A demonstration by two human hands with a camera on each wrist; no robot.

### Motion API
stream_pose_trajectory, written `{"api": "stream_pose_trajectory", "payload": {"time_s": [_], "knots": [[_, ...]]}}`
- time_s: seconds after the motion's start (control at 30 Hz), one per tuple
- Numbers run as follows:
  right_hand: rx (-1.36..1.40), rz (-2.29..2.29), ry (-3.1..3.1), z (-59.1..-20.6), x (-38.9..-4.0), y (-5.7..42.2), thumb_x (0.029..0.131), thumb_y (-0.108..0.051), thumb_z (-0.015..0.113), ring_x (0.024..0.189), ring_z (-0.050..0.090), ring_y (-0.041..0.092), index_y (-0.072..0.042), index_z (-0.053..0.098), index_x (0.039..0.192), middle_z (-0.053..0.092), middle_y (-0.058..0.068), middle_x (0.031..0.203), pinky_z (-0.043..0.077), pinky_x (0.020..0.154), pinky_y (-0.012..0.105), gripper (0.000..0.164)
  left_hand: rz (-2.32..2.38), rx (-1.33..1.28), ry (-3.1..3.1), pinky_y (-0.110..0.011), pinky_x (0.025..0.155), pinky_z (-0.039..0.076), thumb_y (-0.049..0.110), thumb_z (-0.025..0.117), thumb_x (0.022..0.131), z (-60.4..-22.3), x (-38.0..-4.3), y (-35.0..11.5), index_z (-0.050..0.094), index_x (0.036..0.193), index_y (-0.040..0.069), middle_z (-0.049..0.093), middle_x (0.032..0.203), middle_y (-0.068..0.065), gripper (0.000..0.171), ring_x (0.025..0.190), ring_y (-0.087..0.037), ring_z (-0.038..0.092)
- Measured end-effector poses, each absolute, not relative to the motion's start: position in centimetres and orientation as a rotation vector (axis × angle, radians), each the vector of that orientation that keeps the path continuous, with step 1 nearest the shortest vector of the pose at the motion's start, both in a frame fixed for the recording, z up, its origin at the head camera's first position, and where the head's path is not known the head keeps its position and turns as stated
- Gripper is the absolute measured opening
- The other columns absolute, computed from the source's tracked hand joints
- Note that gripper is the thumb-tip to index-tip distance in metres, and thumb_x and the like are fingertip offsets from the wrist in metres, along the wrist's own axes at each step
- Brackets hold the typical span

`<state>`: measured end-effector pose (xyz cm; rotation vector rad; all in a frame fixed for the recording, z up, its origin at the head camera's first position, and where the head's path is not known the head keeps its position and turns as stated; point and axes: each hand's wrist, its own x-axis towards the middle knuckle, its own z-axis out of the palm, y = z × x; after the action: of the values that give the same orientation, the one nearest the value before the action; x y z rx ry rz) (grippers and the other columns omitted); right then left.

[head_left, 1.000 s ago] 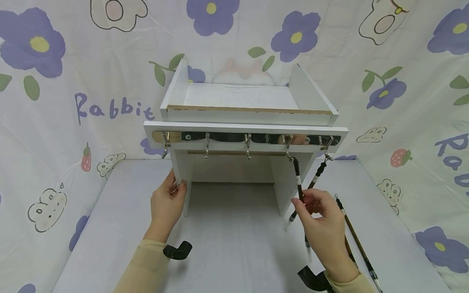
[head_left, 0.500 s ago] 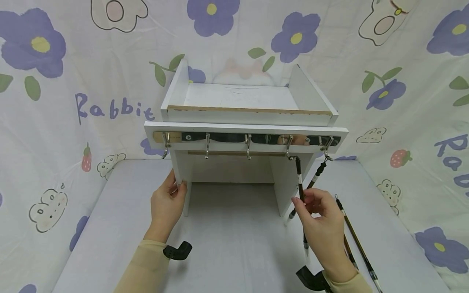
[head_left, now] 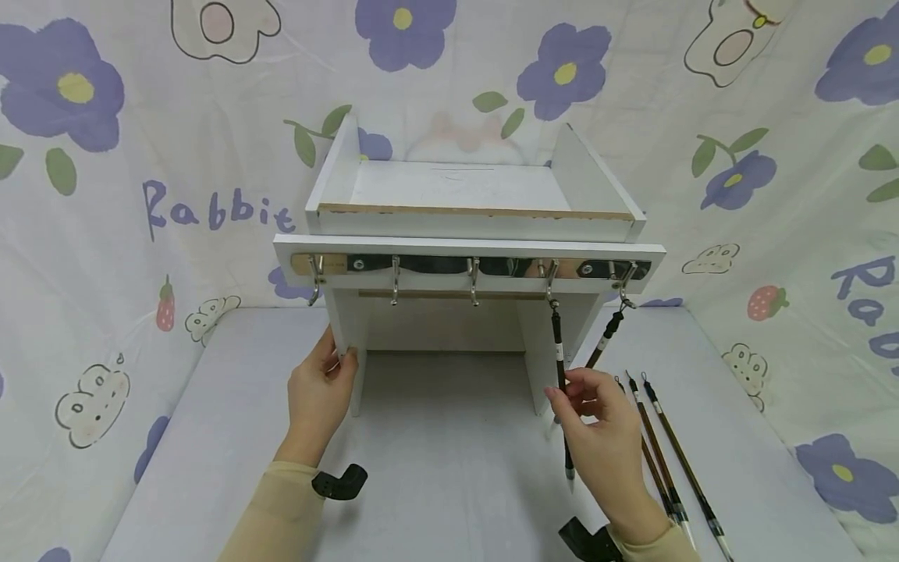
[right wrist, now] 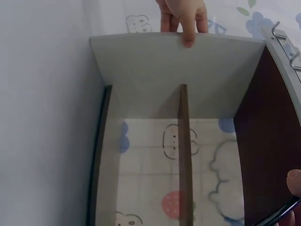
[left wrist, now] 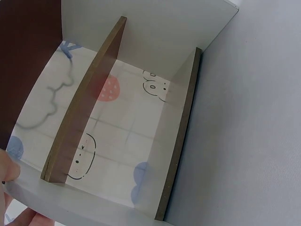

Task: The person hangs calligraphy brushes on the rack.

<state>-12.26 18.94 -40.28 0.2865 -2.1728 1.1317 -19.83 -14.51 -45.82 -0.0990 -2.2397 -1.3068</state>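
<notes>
My left hand (head_left: 319,398) grips the left side panel (head_left: 349,328) of a white wooden shelf (head_left: 477,226); the right wrist view shows its thumb (right wrist: 188,37) inside the panel and other fingers outside. My right hand (head_left: 604,449) pinches the handle of a dark calligraphy brush (head_left: 559,351) between thumb and fingers. The brush hangs nearly upright, tip down, its top loop at the fourth metal hook (head_left: 552,281) from the left. Beside it, a second brush (head_left: 605,337) hangs slanted from the rightmost hook (head_left: 627,285), its lower part mostly hidden by my right hand.
Several more brushes (head_left: 681,453) lie on the white tabletop (head_left: 449,484) right of my right hand. Other hooks (head_left: 396,281) along the shelf's front rail (head_left: 449,243) bear nothing. A patterned cloth (head_left: 175,125) covers the walls behind and at the sides.
My right hand has shifted slightly left and down with the brush, whose top moved from beside the hook's tip to directly beneath it. The left hand stays in place.
</notes>
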Motion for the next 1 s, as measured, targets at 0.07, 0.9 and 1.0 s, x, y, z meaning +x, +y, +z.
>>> {"api": "stream_pose_trajectory", "payload": {"time_s": [0.07,0.9,1.0], "knots": [[0.302,1.137,-2.167,-39.5,-11.9,18.1,0.077,0.007,0.077,0.07,0.057,0.014,0.0,0.063,0.103,0.06,0.004,0.082,0.05,0.063,0.012,0.031,-1.304,-0.101,-2.239,-0.033,0.078,0.057,0.019,0.061,0.095,-45.8,-19.8,-14.5,0.05,0.143,0.017,0.062,0.127,-0.009,0.05,0.099,-0.03,0.067],[0.297,1.333,-2.19,-42.8,-14.7,17.5,0.085,-0.007,0.074,0.081,0.06,0.013,-0.005,0.061,0.102,0.06,-0.001,0.091,0.053,0.067,0.018,0.022,-1.339,-0.062,-2.265,-0.033,0.079,0.057,0.021,0.06,0.095,-45.7,-19.6,-14.5,0.049,0.144,0.018,0.061,0.128,-0.011,0.05,0.101,-0.03,0.066],[0.275,1.338,-2.204,-42.9,-14.9,17.4,0.085,-0.008,0.075,0.082,0.06,0.013,-0.005,0.061,0.102,0.06,-0.002,0.091,0.053,0.068,0.018,0.022,-1.339,-0.065,-2.26,-0.033,0.079,0.057,0.02,0.06,0.095,-45.7,-19.6,-14.5,0.049,0.143,0.018,0.062,0.128,-0.01,0.049,0.101,-0.03,0.066]]}}
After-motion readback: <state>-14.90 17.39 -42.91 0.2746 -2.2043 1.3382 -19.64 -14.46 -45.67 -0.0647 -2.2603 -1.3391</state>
